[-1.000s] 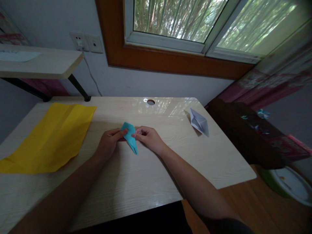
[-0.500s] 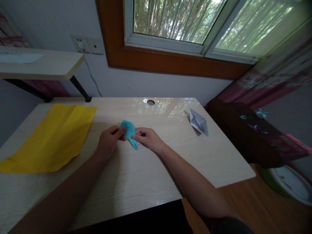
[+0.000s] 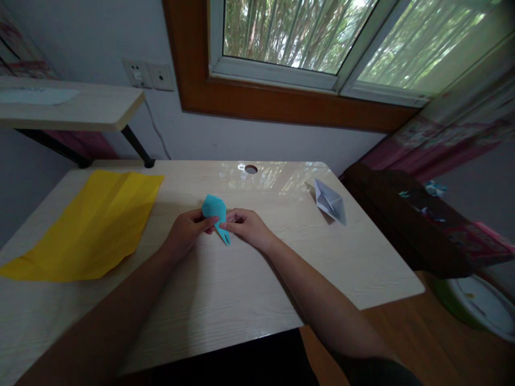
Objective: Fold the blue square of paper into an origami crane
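A small folded piece of turquoise paper (image 3: 214, 206) is held between my two hands, just above the table. It has a broad, angular upper part and a narrow lower end with a slit. My left hand (image 3: 190, 228) pinches it from the left, the thumb lying across its middle. From the right, my right hand (image 3: 247, 228) pinches the narrow part between thumb and fingers. The fingers behind the paper are partly hidden.
A large yellow sheet (image 3: 92, 228) lies on the left of the pale table (image 3: 249, 284). A folded white paper boat (image 3: 330, 201) sits near the right edge. A raised shelf (image 3: 100, 104) stands at the back left, and a round hole (image 3: 251, 169) is near the back edge.
My left thumb has shifted down the turquoise paper toward my right thumb, so more of the broad upper part shows. The view has moved slightly.
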`<action>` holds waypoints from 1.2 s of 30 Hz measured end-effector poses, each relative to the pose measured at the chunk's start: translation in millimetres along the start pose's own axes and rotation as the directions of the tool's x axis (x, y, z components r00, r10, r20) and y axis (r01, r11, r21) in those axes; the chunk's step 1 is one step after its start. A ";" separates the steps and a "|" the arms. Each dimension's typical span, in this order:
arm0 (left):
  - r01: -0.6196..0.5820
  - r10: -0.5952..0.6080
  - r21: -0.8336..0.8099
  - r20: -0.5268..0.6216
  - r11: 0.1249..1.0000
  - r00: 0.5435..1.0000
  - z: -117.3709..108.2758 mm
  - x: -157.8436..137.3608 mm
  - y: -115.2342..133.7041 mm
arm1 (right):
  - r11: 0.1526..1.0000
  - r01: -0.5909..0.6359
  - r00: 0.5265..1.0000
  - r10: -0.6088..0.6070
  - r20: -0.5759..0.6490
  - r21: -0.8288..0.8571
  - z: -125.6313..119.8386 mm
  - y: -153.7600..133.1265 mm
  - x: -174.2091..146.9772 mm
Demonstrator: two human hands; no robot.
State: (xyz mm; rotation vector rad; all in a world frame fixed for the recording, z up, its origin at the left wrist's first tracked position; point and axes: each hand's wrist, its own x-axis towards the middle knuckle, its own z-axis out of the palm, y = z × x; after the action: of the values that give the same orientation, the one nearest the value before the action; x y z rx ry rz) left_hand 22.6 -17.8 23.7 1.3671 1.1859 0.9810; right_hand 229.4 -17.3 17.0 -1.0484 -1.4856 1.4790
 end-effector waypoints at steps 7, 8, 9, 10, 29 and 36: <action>0.031 -0.028 -0.028 0.117 0.999 0.993 2.8 -2.7 2.7 | 0.999 0.025 0.999 -0.026 -0.027 -0.034 2.0 -8.8 -2.0; 0.038 -0.035 -0.018 0.153 0.999 0.988 3.0 -3.1 3.0 | 0.999 0.031 0.999 -0.031 -0.023 -0.040 2.1 -9.7 -2.2; 0.044 -0.042 -0.007 0.181 0.999 0.983 3.2 -3.3 3.4 | 0.998 0.036 0.999 -0.037 -0.016 -0.044 2.1 -10.1 -2.3; 0.046 -0.045 0.002 0.198 0.999 0.979 3.3 -3.6 3.8 | 0.998 0.041 0.999 -0.042 -0.006 -0.046 2.0 -10.2 -2.4; 0.005 0.013 -0.063 0.273 0.998 0.962 6.3 -5.0 3.1 | 1.000 0.026 0.989 -0.028 0.144 0.017 1.5 -4.1 -6.3; -0.045 0.064 -0.078 0.266 0.996 0.962 8.7 -4.7 1.3 | 0.990 -0.006 0.994 -0.010 0.113 0.141 4.4 -0.1 -5.6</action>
State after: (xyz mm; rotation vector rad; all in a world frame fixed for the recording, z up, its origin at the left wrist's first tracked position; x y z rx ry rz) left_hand 30.4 -24.0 24.0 1.4306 0.9061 0.8373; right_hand 227.3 -24.0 17.2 -0.8908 -1.4354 1.6409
